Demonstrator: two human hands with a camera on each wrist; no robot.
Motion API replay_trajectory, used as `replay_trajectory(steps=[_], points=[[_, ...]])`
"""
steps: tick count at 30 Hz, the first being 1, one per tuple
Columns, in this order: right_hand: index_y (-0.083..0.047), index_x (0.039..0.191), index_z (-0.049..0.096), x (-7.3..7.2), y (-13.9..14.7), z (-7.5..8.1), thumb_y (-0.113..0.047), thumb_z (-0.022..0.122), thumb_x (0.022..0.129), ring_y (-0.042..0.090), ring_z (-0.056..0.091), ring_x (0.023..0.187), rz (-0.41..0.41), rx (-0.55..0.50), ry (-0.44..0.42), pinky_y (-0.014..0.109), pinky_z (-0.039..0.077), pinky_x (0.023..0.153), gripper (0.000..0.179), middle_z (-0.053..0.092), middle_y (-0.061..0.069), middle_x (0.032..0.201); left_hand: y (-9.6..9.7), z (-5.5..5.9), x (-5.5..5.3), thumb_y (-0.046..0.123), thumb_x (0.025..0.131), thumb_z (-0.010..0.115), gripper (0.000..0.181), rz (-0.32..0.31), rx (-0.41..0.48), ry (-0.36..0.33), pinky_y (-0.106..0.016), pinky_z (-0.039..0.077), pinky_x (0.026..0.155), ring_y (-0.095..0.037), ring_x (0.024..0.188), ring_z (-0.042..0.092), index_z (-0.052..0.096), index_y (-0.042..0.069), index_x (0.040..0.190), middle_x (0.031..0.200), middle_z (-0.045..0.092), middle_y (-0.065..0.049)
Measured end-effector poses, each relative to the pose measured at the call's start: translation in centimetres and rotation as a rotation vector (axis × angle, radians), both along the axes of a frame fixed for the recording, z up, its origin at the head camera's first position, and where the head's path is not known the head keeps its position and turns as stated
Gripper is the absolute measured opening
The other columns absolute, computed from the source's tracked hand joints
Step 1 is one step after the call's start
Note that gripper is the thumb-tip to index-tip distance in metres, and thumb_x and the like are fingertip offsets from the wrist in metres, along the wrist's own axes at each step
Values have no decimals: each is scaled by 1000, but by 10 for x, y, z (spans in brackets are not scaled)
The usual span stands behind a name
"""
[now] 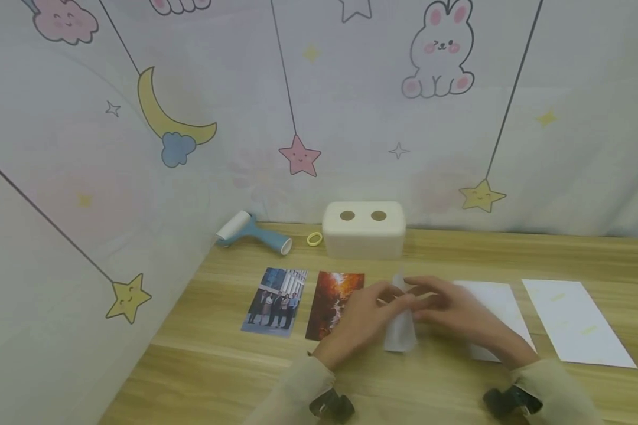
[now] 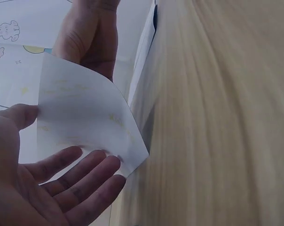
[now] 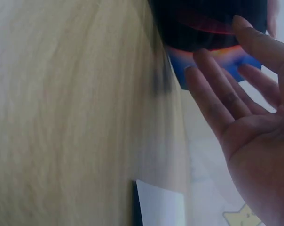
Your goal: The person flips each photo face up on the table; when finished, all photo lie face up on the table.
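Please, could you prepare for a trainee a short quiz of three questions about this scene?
1. True or false: the yellow ring lies between the blue roller and the white box.
2. Which side of the held card shows in the left wrist view: (a) white, (b) dark and colourful?
3. In the head view, what lies just left of the orange-red photo?

Key: 1. True. 2. (a). 3. The group photo.

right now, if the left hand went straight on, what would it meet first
The left hand would first meet the photo it holds; beyond that, probably the right hand, though depth is unclear.
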State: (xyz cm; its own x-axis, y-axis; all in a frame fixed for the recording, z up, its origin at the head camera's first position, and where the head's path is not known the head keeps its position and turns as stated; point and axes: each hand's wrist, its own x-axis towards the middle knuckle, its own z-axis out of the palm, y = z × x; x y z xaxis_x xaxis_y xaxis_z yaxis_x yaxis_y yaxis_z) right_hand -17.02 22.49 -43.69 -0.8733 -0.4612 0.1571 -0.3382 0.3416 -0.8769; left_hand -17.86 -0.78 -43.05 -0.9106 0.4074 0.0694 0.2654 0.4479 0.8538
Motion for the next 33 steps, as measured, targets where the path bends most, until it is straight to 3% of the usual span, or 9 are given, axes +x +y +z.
replay_trajectory(steps=[5, 11, 16, 23, 33], points=[[-3, 150, 55, 1, -4, 1, -14, 79, 97, 24, 72, 114, -30, -12, 16, 33, 59, 93, 60, 65, 18, 141, 1, 5, 2, 58, 100, 62, 45, 34, 70, -55, -33, 56, 83, -10, 98, 68, 76, 18, 117, 108, 74, 10], [-9, 146, 61, 3, -4, 5, -18, 77, 99, 21, 73, 110, -86, 2, 23, 33, 58, 92, 50, 69, 11, 136, 3, 13, 4, 45, 100, 67, 40, 89, 199, -120, -32, 58, 78, -12, 91, 70, 75, 12, 120, 105, 74, 2], [-7, 139, 65, 3, -4, 4, -12, 75, 100, 23, 73, 109, -98, -32, 37, 33, 59, 91, 41, 69, 11, 135, 4, 17, 5, 29, 98, 70, 30, 109, 315, -154, -34, 61, 77, -13, 86, 73, 76, 6, 117, 101, 75, -2], [-1, 131, 68, 1, -3, 4, -5, 74, 99, 27, 72, 107, -193, -26, 114, 31, 60, 89, 33, 71, 14, 127, 2, 20, 1, 10, 94, 69, 25, 150, 443, -130, -46, 64, 68, -15, 68, 72, 75, -3, 114, 91, 72, -4], [-2, 134, 68, 1, 2, 4, -15, 76, 100, 31, 71, 109, -345, 65, 102, 34, 59, 88, 37, 70, 17, 129, -1, 20, -5, 2, 94, 74, 33, 124, 533, -91, -53, 64, 70, -24, 76, 76, 70, -5, 126, 97, 74, -12]])
